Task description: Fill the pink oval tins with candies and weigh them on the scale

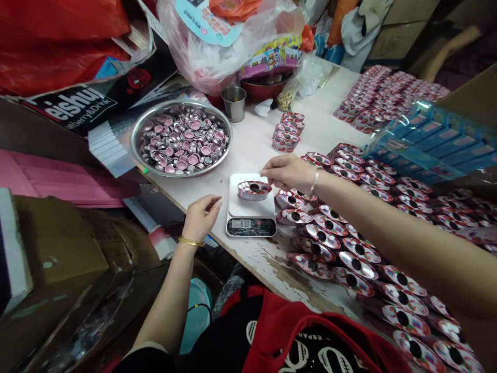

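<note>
A white digital scale [251,207] lies near the table edge, its display appearing to read 83.8. On its pan rests a small oval-ended box [254,190] in red, white and pink print, with a dark round spot on top. Just behind the box's right end is my right hand [288,172], fingertips slightly apart and holding nothing I can make out. My left hand [202,216] is left of the scale, its fingers loosely curled in with nothing visible in them. A steel bowl [134,135] full of pink and silver bottle caps stands beyond it.
Rows of similar boxes [351,251] crowd the table at right. A short stack of boxes [288,132] stands behind the scale. Blue packages [435,142] lie at far right. A metal cup [234,104] and plastic bags [233,46] are at the back. Another person's arm [450,49] shows top right.
</note>
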A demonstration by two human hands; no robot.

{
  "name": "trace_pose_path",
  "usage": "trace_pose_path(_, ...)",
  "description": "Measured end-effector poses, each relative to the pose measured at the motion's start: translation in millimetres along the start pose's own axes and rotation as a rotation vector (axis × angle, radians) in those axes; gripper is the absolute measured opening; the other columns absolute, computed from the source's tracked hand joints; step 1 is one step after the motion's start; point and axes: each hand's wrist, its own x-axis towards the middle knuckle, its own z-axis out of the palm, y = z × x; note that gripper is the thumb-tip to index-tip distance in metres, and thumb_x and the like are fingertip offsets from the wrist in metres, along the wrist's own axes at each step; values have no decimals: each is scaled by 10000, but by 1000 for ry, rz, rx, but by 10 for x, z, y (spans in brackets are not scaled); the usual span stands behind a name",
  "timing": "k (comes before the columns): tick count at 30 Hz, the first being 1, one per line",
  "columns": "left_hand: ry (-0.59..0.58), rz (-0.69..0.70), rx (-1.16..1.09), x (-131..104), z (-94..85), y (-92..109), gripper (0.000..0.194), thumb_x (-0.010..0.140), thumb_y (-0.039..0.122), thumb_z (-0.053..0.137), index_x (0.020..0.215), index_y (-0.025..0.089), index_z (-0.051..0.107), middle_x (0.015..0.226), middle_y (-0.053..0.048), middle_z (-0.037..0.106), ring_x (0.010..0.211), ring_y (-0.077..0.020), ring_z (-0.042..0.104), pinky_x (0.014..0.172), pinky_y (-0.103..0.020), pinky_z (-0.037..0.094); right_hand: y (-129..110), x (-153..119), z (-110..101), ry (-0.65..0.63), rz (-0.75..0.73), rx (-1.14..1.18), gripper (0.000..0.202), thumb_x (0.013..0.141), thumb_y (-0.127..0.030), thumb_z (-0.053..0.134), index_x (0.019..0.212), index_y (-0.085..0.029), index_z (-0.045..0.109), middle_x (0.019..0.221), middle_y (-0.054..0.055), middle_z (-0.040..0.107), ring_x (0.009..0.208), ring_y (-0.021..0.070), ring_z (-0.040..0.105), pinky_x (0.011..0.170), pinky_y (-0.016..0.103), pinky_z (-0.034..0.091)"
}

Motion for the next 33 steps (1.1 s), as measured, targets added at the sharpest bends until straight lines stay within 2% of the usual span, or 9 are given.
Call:
trace_pose_path(2, 42, 5, -15, -10, -6, -30, 326, 831, 398, 511, 1001, 164, 663, 891, -49, 695, 739, -143, 625, 715, -253, 502, 71, -70, -124, -2, 78, 248, 216, 816, -285, 667, 701, -118, 594, 585, 18, 545, 435, 26, 344, 382, 168, 215)
trace_pose_path(4, 75, 28, -24, -21, -14, -39, 323, 839, 385, 509, 1018, 159, 654, 885, -52, 689, 743, -141, 626, 727, -256, 506, 139, -157, -228, 23, 151, 392, 196, 815, -227, 660, 677, -111, 586, 615, 33, 554, 434, 15, 326, 364, 159, 180)
trace_pose_path(9, 165, 207, 25, -15, -10, 58, 289, 886, 349, 476, 1042, 164, 635, 903, -57, 656, 805, -146, 614, 771, -267, 504, 259, -328, -316, 82, 229, 474, 93, 766, -91, 652, 692, -120, 605, 618, 18, 558, 425, 14, 337, 333, 149, 155)
trace_pose_path(12, 202, 323, 103, 19, 12, 141, 298, 907, 337, 456, 1107, 176, 607, 1023, -86, 633, 949, -175, 594, 873, -311, 486, 310, -349, -291, 56, 200, 459, 89, 755, -117, 685, 707, -124, 611, 615, 17, 576, 412, 14, 340, 335, 153, 167)
trace_pose_path(16, 186, 440, 235, 89, 56, 209, 348, 918, 353, 443, 1217, 211, 552, 1230, -111, 562, 1154, -224, 508, 1004, -405, 409, 365, -323, -234, 22, 166, 435, 212, 745, -254, 741, 673, -134, 582, 563, 0, 561, 381, 8, 323, 333, 161, 153)
trace_pose_path(20, 113, 523, 336, 130, 138, 248, 437, 923, 394, 432, 1335, 251, 448, 1429, -94, 408, 1363, -258, 297, 1105, -471, 271, 346, -278, -139, 7, 147, 359, 284, 753, -356, 733, 651, -154, 560, 468, -40, 515, 330, 11, 297, 315, 172, 148)
trace_pose_path(23, 78, 536, 391, 132, 234, 298, 457, 935, 397, 401, 1371, 261, 401, 1482, -83, 337, 1413, -263, 189, 1141, -505, 165, 259, -222, -41, 4, 120, 260, 272, 777, -336, 709, 641, -156, 558, 442, -47, 505, 313, 17, 299, 321, 178, 167)
trace_pose_path(29, 33, 563, 389, 161, 388, 444, 422, 949, 361, 373, 1356, 258, 414, 1492, -84, 321, 1423, -256, 165, 1149, -527, 111, 57, -60, 151, -1, 65, 32, 202, 853, -210, 601, 667, -135, 583, 432, -55, 484, 353, 23, 347, 371, 170, 242)
trace_pose_path(33, 117, 500, 309, 180, 378, 459, 416, 939, 373, 408, 1331, 236, 438, 1441, -110, 392, 1387, -253, 265, 1136, -498, 190, -8, 37, 232, -34, 24, -118, 158, 865, -193, 573, 741, -116, 634, 429, -57, 478, 384, 39, 385, 411, 178, 288)
